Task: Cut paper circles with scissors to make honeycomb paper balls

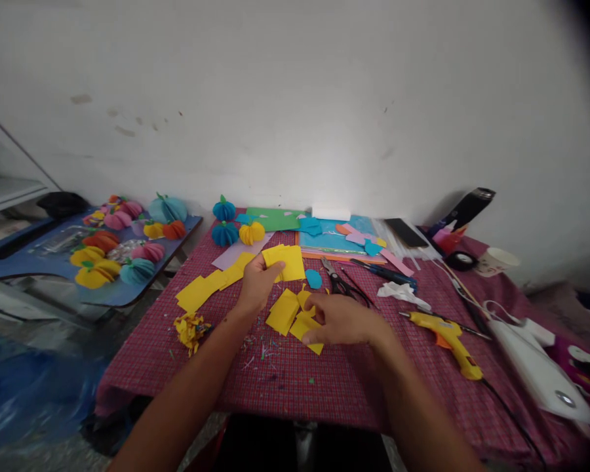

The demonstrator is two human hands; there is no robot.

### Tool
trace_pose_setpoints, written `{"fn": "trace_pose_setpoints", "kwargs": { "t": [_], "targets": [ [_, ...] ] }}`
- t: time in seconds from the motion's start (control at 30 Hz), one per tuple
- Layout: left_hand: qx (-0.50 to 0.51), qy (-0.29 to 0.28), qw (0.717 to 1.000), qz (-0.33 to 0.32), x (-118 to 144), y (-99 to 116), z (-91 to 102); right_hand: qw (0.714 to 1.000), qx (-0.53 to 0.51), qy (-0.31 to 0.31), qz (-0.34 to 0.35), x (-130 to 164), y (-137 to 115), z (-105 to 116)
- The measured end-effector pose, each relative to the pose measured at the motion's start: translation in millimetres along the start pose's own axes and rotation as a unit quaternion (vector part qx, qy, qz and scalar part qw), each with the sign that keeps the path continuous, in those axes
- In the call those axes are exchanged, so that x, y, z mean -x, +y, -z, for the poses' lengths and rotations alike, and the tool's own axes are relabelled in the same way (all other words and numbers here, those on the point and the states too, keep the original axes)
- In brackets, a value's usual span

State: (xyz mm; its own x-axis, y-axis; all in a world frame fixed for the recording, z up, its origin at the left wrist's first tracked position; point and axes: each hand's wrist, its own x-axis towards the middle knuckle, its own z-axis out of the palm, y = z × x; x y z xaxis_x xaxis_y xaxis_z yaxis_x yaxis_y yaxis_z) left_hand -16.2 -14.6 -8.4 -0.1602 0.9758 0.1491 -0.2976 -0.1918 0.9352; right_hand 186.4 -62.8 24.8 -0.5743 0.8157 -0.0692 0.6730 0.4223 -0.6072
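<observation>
Some yellow paper (291,263), pinched by the left hand (258,280), is part-hidden; right hand (341,319), grip unclear.

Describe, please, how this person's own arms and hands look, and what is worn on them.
The left hand and right hand are bare, without gloves. No sleeve or watch shows on either forearm. Rings cannot be made out.

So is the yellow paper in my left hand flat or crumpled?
Flat: the yellow paper in your left hand shows straight edges, square corners.
</observation>
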Motion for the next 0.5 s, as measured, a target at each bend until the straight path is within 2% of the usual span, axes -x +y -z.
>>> {"fn": "trace_pose_setpoints", "kwargs": {
  "t": [0.1, 0.23, 0.3, 0.33, 0.43, 0.5],
  "targets": [
    [-0.021, -0.007, 1.0, 0.012, 0.1, -2.7, 0.5, 0.999, 0.03, 0.018, 0.004, -0.1, -2.8, -4.2],
    [-0.031, -0.015, 0.999, 0.021, 1.0, -2.9, 0.6, 0.988, -0.126, 0.025, 0.09, -0.7, -2.5, 6.2],
    [-0.038, -0.026, 0.999, 0.026, 1.5, -2.4, 0.1, 0.971, -0.178, 0.093, 0.132, -1.6, -2.4, 11.7],
    [-0.041, -0.031, 0.998, 0.03, 1.8, -2.5, -0.2, 0.962, -0.177, 0.151, 0.144, -2.9, -2.3, 12.6],
    [-0.037, -0.058, 0.997, 0.045, 3.2, -4.0, -1.0, 0.928, -0.074, 0.327, 0.164, -9.7, 0.0, 7.2],
    [-0.027, -0.082, 0.995, 0.053, 4.7, -5.5, -1.5, 0.901, 0.007, 0.4, 0.168, -14.7, 3.4, -0.4]
  ]
}}
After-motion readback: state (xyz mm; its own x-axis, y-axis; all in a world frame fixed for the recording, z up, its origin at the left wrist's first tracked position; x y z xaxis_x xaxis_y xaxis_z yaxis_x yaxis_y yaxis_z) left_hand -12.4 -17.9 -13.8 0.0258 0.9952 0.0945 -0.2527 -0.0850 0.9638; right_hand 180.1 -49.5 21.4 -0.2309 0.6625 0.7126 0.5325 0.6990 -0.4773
